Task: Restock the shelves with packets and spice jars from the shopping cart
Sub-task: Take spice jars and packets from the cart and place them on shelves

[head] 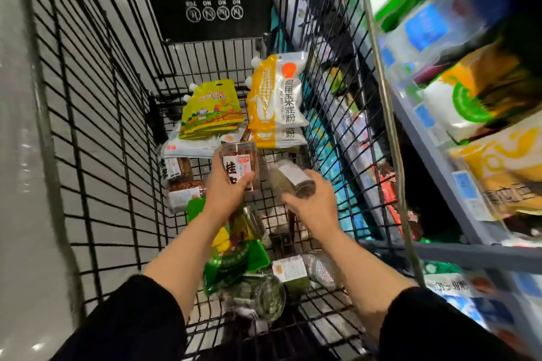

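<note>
Both my hands are inside the black wire shopping cart (96,114). My left hand (224,190) grips a clear spice jar with brown sticks and a white label (239,160), held upright. My right hand (312,205) holds a second clear jar of greenish spice (289,179), tilted on its side. White and yellow corn starch packets (277,97) and yellow-green pouches (211,110) lie at the cart's far end. More jars (258,296) and a green packet (234,261) lie under my forearms.
Grey shelves (440,173) run along the right of the cart, stocked with blurred white, yellow and green packets (475,97). A black folded child seat panel (208,0) closes the cart's far end. Grey floor lies to the left.
</note>
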### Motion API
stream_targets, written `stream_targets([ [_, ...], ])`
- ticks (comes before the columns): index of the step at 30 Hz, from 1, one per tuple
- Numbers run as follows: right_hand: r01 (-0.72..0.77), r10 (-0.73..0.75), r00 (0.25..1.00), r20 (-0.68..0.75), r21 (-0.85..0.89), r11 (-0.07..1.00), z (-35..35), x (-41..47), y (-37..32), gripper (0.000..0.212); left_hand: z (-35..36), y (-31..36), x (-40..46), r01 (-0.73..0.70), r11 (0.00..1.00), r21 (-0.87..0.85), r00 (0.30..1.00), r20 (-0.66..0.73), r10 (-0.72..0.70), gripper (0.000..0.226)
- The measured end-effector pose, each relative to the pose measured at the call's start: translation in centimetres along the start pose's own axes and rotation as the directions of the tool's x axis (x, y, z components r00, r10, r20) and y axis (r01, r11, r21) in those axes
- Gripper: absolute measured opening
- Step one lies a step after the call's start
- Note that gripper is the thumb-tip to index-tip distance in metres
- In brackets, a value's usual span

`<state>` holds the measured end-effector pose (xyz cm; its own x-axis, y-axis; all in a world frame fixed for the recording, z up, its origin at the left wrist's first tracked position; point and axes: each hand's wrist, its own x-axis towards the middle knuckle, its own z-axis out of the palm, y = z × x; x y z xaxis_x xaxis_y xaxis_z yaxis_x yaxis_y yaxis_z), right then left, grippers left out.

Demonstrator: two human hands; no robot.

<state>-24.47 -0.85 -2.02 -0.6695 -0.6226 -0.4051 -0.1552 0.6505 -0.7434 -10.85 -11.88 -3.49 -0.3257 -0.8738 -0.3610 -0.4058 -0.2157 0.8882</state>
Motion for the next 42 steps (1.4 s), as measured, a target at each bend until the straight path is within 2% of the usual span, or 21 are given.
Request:
stream_targets([
  [4,0.150,-0.130,0.987,-0.090,0.280,0.948,-1.8,-1.5,-3.6,0.076,-1.9,3.2,-1.9,-0.073,0.997,-0.030,0.997,-0.036,0.072,0.080],
  [9,0.387,-0.359,0.922,-0.143,0.358,0.850,-4.1,-5.3,-8.2,0.074,-3.9,7.9,-4.5,-0.145,0.960,-0.241,0.988,0.018,0.154,0.075],
  [14,0.482,-0.419,0.876,-0.240,0.409,0.775,-6.9,-8.4,-11.7,0.067,-5.0,13.0,-6.7,-0.220,0.932,-0.287,0.965,0.075,0.251,0.090],
  [17,0.548,-0.420,0.833,-0.361,0.430,0.718,-8.8,-9.8,-13.6,0.050,-4.8,15.8,-7.9,-0.267,0.913,-0.310,0.943,0.113,0.314,0.081],
  [19,0.588,-0.411,0.795,-0.447,0.398,0.705,-9.9,-10.4,-14.5,0.042,-4.5,17.5,-8.7,-0.283,0.897,-0.338,0.927,0.145,0.347,0.090],
  [21,0.612,-0.402,0.762,-0.507,0.363,0.703,-11.5,-10.9,-15.0,0.045,-4.1,18.9,-9.4,-0.292,0.882,-0.370,0.903,0.197,0.381,0.080],
  [24,0.604,-0.381,0.773,-0.508,0.401,0.689,-14.8,-11.8,-15.1,0.060,-3.5,21.1,-10.7,-0.288,0.874,-0.391,0.869,0.277,0.410,0.080],
  [28,0.568,-0.397,0.812,-0.429,0.419,0.709,-19.5,-13.0,-13.8,0.069,-2.5,24.1,-13.0,-0.420,0.832,-0.362,0.784,0.317,0.534,0.072],
  [33,0.551,-0.333,0.807,-0.488,0.418,0.723,-25.2,-16.3,-12.3,0.085,0.3,28.6,-18.7,-0.554,0.755,-0.350,0.665,0.358,0.655,0.090],
  [36,0.582,-0.303,0.772,-0.558,0.430,0.690,-29.7,-19.9,-10.6,0.072,3.4,30.8,-23.0,-0.647,0.688,-0.328,0.575,0.382,0.723,0.108],
  [39,0.648,-0.303,0.702,-0.644,0.402,0.647,-34.8,-24.9,-8.1,0.046,7.7,32.4,-27.9,-0.676,0.638,-0.370,0.499,0.407,0.765,0.108],
  [42,0.694,-0.302,0.618,-0.726,0.323,0.644,-40.0,-31.2,-5.1,0.046,12.0,34.4,-33.8,-0.663,0.576,-0.477,0.406,0.417,0.813,0.108],
])
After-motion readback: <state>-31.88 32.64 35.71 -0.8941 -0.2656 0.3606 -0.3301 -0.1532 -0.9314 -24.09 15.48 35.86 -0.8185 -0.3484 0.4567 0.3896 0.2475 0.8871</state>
